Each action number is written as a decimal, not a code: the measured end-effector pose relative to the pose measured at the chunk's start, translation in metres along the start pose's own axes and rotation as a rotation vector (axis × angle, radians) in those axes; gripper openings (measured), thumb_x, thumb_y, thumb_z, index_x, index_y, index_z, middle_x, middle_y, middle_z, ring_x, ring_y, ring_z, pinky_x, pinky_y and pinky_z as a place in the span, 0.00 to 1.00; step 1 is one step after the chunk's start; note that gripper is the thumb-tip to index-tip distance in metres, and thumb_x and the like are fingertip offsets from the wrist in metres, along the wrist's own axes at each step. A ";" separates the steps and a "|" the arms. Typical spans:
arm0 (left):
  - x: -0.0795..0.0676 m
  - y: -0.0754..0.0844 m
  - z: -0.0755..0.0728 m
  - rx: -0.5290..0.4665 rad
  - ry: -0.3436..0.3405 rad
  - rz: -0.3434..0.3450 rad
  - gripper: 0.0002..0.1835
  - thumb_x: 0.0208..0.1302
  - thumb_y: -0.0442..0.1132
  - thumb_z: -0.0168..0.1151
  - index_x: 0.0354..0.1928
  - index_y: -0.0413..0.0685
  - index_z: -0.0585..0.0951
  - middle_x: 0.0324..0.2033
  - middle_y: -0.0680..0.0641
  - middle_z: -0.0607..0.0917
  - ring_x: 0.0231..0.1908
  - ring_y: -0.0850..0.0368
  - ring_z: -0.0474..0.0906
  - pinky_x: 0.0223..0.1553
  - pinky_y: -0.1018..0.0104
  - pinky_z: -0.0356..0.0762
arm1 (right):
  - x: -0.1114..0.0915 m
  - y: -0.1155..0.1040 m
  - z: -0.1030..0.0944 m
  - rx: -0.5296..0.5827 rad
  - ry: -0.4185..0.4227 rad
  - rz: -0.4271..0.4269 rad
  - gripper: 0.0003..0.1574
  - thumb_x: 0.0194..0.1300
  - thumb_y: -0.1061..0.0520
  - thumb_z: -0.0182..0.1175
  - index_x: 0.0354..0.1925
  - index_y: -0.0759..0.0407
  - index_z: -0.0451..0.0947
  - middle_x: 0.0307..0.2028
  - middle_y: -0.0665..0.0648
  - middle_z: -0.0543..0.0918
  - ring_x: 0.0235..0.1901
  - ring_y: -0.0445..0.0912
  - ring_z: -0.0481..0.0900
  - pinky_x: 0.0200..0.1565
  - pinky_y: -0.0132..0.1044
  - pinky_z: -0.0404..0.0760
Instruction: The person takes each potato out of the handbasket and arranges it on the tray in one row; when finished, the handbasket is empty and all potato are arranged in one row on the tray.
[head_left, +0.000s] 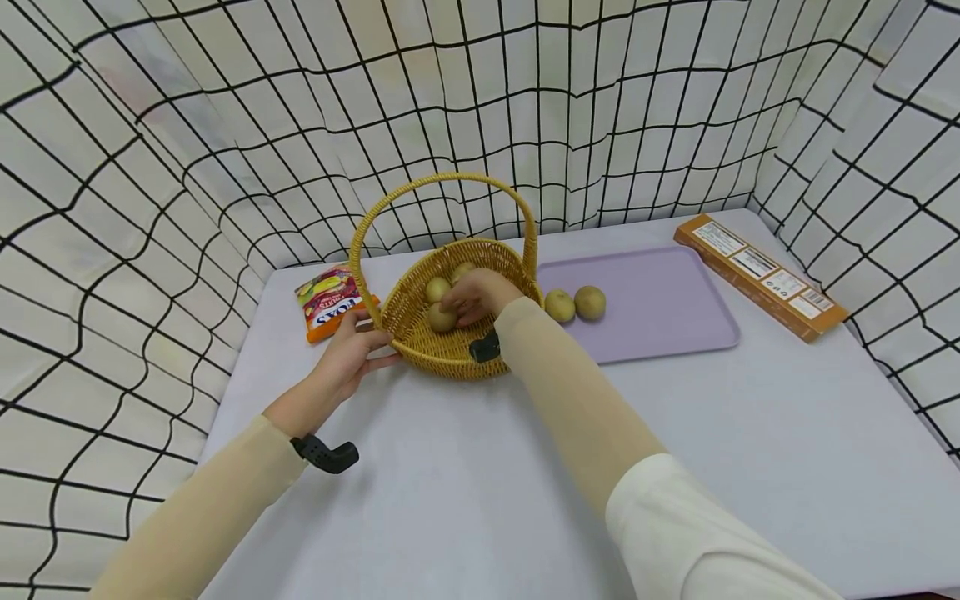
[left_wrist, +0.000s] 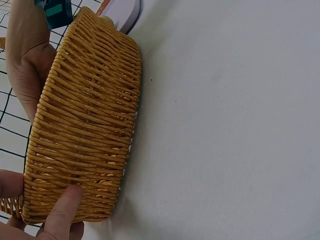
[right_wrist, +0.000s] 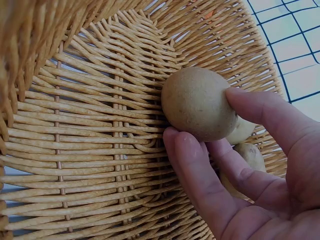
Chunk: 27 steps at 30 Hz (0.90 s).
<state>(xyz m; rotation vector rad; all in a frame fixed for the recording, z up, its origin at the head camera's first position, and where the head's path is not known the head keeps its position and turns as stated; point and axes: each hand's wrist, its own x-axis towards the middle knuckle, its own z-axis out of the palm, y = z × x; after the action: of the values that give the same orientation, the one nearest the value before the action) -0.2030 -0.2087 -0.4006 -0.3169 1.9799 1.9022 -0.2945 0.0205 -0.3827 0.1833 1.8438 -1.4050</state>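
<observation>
A wicker basket (head_left: 438, 364) with a tall hoop handle (head_left: 442, 177) stands on the table. My left hand (head_left: 347, 358) grips its left rim, with a fingertip pressed against the woven outer wall (left_wrist: 85, 125). Inside the basket, my right hand (head_left: 483, 296) pinches a round tan potato (right_wrist: 197, 102) between thumb and fingers, close over the woven bottom. Two more potatoes (right_wrist: 250, 156) lie behind it, partly hidden by the fingers. On the lilac tray (head_left: 652, 333) right of the basket, two potatoes (head_left: 590, 302) sit side by side near its left edge.
A red and orange snack bag (head_left: 327, 300) lies left of the basket, near my left hand. At the far right, a long brown box (head_left: 761, 275) lies beside the tray. Black grid netting (head_left: 555, 125) over white sheets encloses the table's back and sides.
</observation>
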 end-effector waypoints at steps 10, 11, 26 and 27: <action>-0.001 -0.001 0.000 -0.009 0.002 -0.002 0.34 0.77 0.31 0.48 0.77 0.47 0.45 0.76 0.37 0.52 0.74 0.38 0.61 0.67 0.48 0.75 | 0.001 0.002 -0.006 0.074 -0.011 0.007 0.31 0.68 0.67 0.64 0.67 0.70 0.72 0.71 0.66 0.71 0.70 0.57 0.72 0.66 0.41 0.80; -0.001 -0.001 -0.001 -0.008 0.004 -0.004 0.34 0.77 0.31 0.48 0.77 0.47 0.45 0.76 0.37 0.52 0.74 0.39 0.61 0.67 0.48 0.75 | 0.001 0.002 -0.006 0.074 -0.015 0.007 0.31 0.68 0.67 0.64 0.67 0.70 0.71 0.71 0.66 0.71 0.70 0.57 0.72 0.66 0.41 0.80; 0.000 0.001 0.000 -0.001 0.001 -0.015 0.34 0.78 0.31 0.49 0.77 0.50 0.45 0.77 0.37 0.53 0.74 0.39 0.62 0.67 0.49 0.76 | -0.015 0.004 -0.024 0.098 -0.009 -0.053 0.22 0.66 0.69 0.66 0.57 0.73 0.78 0.67 0.68 0.74 0.66 0.57 0.76 0.63 0.42 0.83; 0.000 0.001 0.000 -0.001 0.002 -0.015 0.34 0.78 0.31 0.49 0.77 0.49 0.45 0.77 0.37 0.53 0.74 0.39 0.62 0.66 0.49 0.76 | -0.016 0.004 -0.025 0.093 -0.012 -0.048 0.24 0.65 0.69 0.66 0.59 0.73 0.77 0.67 0.69 0.74 0.65 0.57 0.77 0.63 0.41 0.83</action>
<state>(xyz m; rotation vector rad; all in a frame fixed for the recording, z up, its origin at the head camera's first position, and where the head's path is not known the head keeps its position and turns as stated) -0.2032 -0.2085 -0.3997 -0.3332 1.9725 1.8945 -0.2942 0.0491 -0.3730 0.1784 1.7853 -1.5234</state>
